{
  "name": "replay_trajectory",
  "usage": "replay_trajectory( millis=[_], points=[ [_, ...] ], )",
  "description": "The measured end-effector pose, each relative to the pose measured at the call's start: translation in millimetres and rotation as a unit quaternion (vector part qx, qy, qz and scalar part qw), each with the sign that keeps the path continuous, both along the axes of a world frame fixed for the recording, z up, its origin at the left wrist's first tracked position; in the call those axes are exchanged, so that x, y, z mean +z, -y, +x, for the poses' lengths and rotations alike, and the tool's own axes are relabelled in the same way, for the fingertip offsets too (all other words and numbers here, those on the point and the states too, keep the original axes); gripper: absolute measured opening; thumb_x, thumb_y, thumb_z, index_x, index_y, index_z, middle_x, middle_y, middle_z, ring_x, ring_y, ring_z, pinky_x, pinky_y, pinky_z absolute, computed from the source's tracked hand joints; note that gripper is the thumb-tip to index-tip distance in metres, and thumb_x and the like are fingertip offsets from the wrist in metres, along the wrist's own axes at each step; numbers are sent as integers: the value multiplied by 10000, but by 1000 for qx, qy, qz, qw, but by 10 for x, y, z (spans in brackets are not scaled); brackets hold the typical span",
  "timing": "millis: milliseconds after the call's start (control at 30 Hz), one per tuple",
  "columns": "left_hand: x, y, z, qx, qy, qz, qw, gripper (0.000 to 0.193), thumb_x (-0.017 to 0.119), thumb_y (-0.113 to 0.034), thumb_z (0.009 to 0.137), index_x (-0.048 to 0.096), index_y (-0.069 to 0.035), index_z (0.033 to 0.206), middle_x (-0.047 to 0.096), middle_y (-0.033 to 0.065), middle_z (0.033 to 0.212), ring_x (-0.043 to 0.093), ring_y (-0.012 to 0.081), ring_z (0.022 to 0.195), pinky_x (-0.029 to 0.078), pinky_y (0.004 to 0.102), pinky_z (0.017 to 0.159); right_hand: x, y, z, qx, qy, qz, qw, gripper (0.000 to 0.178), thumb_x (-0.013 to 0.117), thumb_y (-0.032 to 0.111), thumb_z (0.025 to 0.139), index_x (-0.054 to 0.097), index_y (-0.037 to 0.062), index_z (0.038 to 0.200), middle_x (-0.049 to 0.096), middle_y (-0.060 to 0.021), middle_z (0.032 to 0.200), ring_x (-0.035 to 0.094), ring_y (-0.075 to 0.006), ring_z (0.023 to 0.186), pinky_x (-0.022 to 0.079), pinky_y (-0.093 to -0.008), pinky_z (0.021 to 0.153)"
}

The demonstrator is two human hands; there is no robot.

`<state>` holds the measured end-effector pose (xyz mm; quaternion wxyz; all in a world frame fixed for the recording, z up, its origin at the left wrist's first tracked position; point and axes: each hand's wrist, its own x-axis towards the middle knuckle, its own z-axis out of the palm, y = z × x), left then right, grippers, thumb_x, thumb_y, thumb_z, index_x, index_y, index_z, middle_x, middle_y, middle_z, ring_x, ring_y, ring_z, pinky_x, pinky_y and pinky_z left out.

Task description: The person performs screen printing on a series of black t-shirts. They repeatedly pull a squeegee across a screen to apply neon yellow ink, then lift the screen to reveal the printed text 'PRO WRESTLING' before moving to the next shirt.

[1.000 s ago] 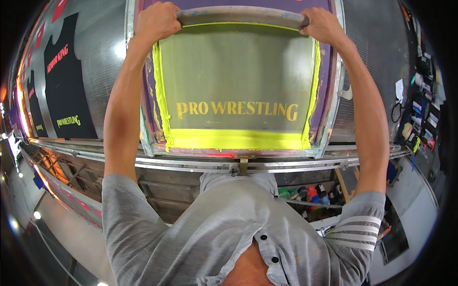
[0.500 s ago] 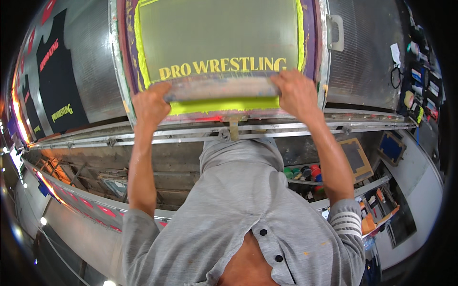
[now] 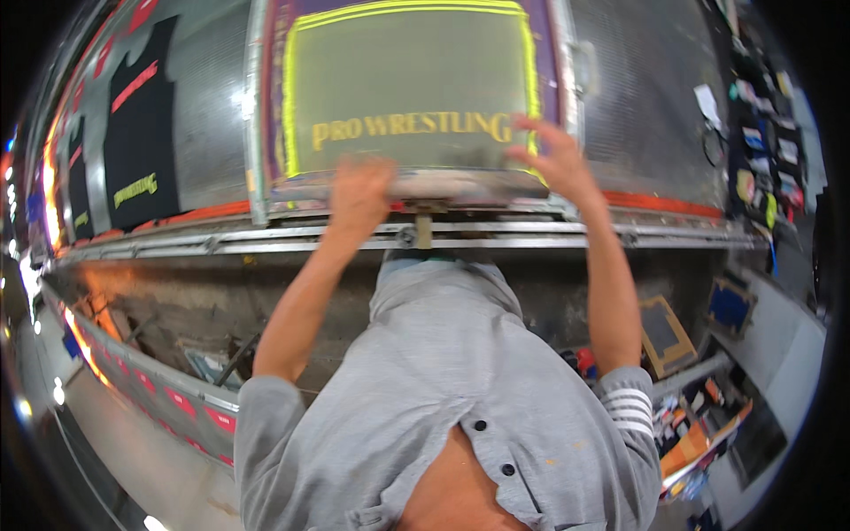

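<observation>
A printing screen (image 3: 398, 75) with yellow lettering across its mesh lies in front of me, edged with bright yellow ink. Along its near end rests a squeegee (image 3: 474, 186) with a long, ink-stained handle. My left hand (image 3: 361, 196) is over the squeegee's left part; its fingers are smeared by motion, so I cannot tell whether they touch it. Raised above the lower right corner of the mesh, my right hand (image 3: 556, 161) has its thumb and fingers apart and holds nothing. The yellow ink pool is hidden from view.
Black tank tops (image 3: 142, 124) with red and yellow prints lie on the metal table to the left. A double metal rail (image 3: 513, 237) runs along the near edge. A metal handle (image 3: 584, 66) sits right of the screen. Small items (image 3: 766, 142) crowd the far right.
Both hands have come off their grip at the squeegee's ends. The left moved inward, and the right rose and opened. The squeegee now lies closer to the screen's near end.
</observation>
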<state>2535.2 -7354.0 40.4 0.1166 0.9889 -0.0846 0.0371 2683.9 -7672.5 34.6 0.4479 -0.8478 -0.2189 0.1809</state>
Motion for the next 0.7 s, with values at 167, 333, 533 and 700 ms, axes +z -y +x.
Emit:
replay_trajectory(
  millis=[167,333,533,700],
  points=[
    [-67,-84,304,59,-211,44,975,321,646,-2,657,749,-64,955,714,227,934,694,394,869,546,494,748,-317,401,985,-265,102,-68,956,534,704,380,910,637,8,1288,686,-185,1226,648,-270,1146,474,-370,989],
    [-334,-281,1235,-8,-481,62,874,221,761,-144,651,695,25,776,707,204,823,698,348,774,530,461,663,-771,413,1757,-300,181,-164,922,560,688,380,914,597,36,1348,710,-187,1111,675,-270,1033,502,-366,902],
    [-581,-866,2070,-234,-591,2,772,332,817,-133,532,681,52,772,639,168,651,563,270,619,461,411,587,-801,312,2151,-329,-74,-4,942,422,681,263,910,642,60,1278,586,-22,750,499,-112,576,400,-295,524],
    [-52,-1322,3257,-117,-446,49,886,355,742,-62,529,706,16,873,663,175,683,576,245,612,466,421,594,-596,271,2143,-338,-170,38,925,335,675,214,914,655,66,1214,472,50,675,381,-42,513,277,-236,440]
  ],
)
